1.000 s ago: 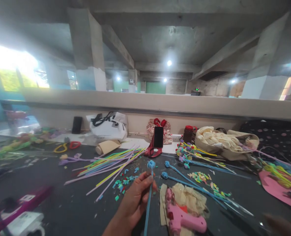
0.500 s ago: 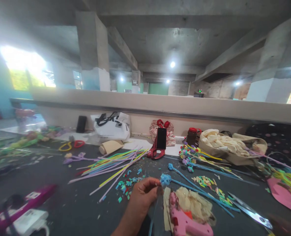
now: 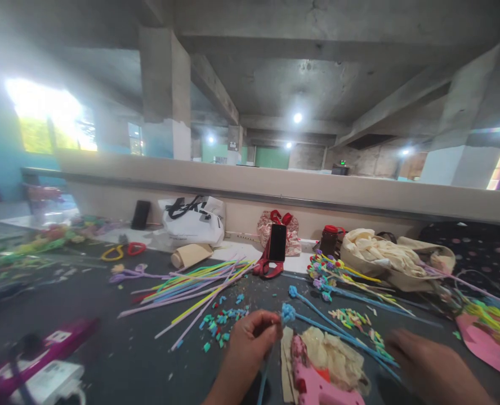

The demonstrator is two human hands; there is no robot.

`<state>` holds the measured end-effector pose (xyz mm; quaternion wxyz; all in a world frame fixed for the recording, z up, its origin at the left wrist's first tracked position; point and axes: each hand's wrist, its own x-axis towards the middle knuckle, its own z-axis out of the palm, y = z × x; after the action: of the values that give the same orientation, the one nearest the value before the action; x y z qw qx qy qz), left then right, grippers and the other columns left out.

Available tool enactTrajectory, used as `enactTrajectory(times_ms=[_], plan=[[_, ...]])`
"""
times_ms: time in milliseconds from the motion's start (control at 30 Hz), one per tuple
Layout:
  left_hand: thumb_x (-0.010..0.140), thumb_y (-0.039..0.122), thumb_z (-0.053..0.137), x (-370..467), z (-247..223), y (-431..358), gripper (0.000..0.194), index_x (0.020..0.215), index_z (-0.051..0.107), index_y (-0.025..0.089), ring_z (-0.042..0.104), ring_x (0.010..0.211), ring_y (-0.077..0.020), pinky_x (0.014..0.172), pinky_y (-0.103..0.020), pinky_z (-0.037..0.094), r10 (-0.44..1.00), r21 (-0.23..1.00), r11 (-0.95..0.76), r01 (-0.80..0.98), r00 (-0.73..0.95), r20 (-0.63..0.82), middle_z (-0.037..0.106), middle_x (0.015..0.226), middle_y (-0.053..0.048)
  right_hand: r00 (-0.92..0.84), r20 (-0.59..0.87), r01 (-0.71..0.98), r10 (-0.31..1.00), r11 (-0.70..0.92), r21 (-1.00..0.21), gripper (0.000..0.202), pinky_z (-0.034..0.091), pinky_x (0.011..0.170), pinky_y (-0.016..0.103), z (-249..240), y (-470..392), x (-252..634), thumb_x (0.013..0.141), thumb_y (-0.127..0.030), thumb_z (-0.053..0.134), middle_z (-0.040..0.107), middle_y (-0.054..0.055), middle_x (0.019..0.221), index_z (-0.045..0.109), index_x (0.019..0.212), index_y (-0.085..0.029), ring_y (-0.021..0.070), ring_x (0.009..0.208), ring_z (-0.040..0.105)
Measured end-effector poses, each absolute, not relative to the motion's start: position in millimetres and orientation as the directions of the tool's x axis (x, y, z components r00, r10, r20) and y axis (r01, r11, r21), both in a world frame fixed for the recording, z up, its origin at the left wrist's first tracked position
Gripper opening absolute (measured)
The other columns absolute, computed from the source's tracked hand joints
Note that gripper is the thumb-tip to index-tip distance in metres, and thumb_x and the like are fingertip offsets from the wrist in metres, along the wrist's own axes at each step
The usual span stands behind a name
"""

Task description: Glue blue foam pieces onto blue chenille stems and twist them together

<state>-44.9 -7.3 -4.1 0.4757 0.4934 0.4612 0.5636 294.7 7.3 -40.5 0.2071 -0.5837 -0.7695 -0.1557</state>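
Observation:
My left hand (image 3: 253, 344) is closed in a pinch at the middle, around a thin blue pipe cleaner (image 3: 263, 383) that hangs below the fingers. Right at its fingertips sits a fluffy blue pipe-cleaner head (image 3: 288, 313); whether it belongs to the held stem I cannot tell. A second blue head (image 3: 293, 291) lies just behind, and blue stems (image 3: 338, 329) run off to the right. My right hand (image 3: 431, 363) is over the table at the lower right, smeared by motion, its fingers unclear. Below the blue stems lies a pink glue gun (image 3: 313, 379) beside a crumpled clear plastic bag (image 3: 338, 351).
Colourful pipe cleaners (image 3: 199, 287) and cut blue pieces (image 3: 222, 323) lie left of centre. A phone (image 3: 277, 243) stands at the back. Finished-looking flower stems (image 3: 324, 275) and a cloth-filled basket (image 3: 385, 275) are at right. A purple power strip (image 3: 43, 351) lies at lower left.
My right hand has come into view from the lower right, over where the scissors lay; the scissors no longer show. My left hand keeps its pinch in nearly the same place.

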Motion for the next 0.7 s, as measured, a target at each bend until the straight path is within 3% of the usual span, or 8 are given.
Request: enactTrajectory(times_ms=[133, 300, 567, 700], plan=[[0.057, 0.023, 0.054, -45, -10, -4, 0.013, 0.065, 0.062, 0.016, 0.038, 0.039, -0.0067, 0.04, -0.018, 0.029, 0.99, 0.991, -0.13, -0.022, -0.066, 0.129, 0.058, 0.052, 0.002, -0.299, 0.259, 0.954, 0.918, 0.296, 0.054, 0.024, 0.033, 0.049, 0.023, 1, 41, 226, 0.08, -0.027, 0.04, 0.065, 0.002, 0.062, 0.058, 0.065, -0.023, 0.0167, 0.058, 0.06], [0.056, 0.023, 0.057, -47, -9, -2, 0.01, 0.06, 0.064, 0.017, 0.044, 0.042, -0.0078, 0.041, -0.018, 0.033, 0.991, 0.992, -0.113, 0.06, -0.067, 0.117, 0.06, 0.054, 0.002, -0.286, 0.188, 0.958, 0.939, 0.282, 0.051, 0.024, 0.032, 0.053, 0.022, 4, 76, 173, 0.079, -0.024, 0.039, 0.067, 0.006, 0.074, 0.062, 0.072, -0.02, 0.0179, 0.07, 0.06], [0.052, 0.037, 0.06, -50, -14, 7, 0.027, 0.068, 0.054, 0.016, 0.033, 0.02, -0.0027, 0.025, -0.016, 0.017, 0.994, 0.962, 0.079, -0.26, -0.049, -0.095, 0.061, 0.052, 0.002, -0.251, 0.03, 0.964, 0.967, 0.248, 0.094, 0.015, 0.041, 0.066, 0.027, -16, 114, 143, 0.078, -0.022, 0.05, 0.062, 0.009, 0.09, 0.06, 0.087, -0.015, 0.0197, 0.082, 0.058], [0.056, 0.039, 0.061, -49, -10, 1, 0.03, 0.074, 0.053, 0.016, 0.034, 0.021, -0.0013, 0.024, -0.013, 0.012, 0.996, 0.94, 0.084, -0.33, -0.006, -0.091, 0.062, 0.057, 0.002, -0.226, -0.031, 0.968, 0.974, 0.229, 0.107, 0.024, 0.046, 0.072, 0.037, -20, 120, 146, 0.083, -0.026, 0.047, 0.054, 0.006, 0.104, 0.05, 0.105, -0.015, 0.0178, 0.087, 0.055]])
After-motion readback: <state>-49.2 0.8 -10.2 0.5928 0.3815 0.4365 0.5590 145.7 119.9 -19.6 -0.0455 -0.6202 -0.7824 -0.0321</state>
